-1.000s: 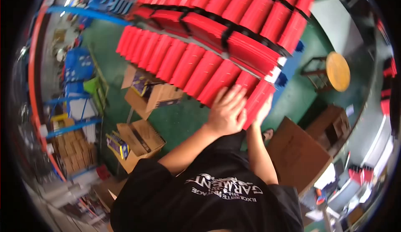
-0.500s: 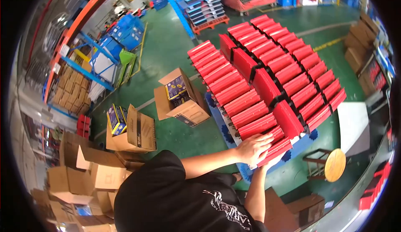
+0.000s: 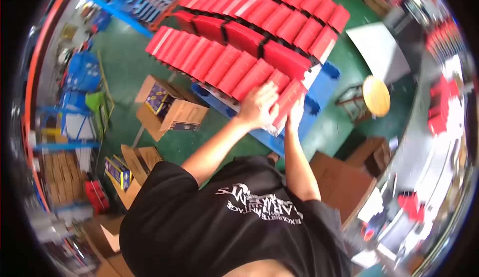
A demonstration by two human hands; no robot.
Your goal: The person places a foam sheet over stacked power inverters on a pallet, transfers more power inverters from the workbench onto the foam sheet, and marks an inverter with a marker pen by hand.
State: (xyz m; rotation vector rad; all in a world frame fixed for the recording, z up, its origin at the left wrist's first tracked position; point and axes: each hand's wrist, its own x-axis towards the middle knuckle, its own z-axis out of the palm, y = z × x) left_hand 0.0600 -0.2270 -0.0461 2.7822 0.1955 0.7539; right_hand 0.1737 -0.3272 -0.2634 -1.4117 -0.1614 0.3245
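Rows of red parts (image 3: pixel 223 63) are stacked on a blue pallet (image 3: pixel 305 119). At the near right corner of the stack, my left hand (image 3: pixel 258 106) lies over the end red part (image 3: pixel 290 99) and the one beside it, with its fingers spread on top. My right hand (image 3: pixel 295 113) is against the outer side of that end part, its fingers partly hidden behind it. The end part sits between my two hands, and my right hand's grip on it is not fully visible.
Open cartons (image 3: pixel 185 115) with blue and yellow boxes stand on the green floor at the left. A round wooden stool (image 3: pixel 376 96) and a white board (image 3: pixel 379 52) are at the right. A brown carton (image 3: pixel 339 182) stands near my right arm.
The camera view has swung, so the stack appears farther up and left than half a second ago. Both hands are still at the same corner of the stack.
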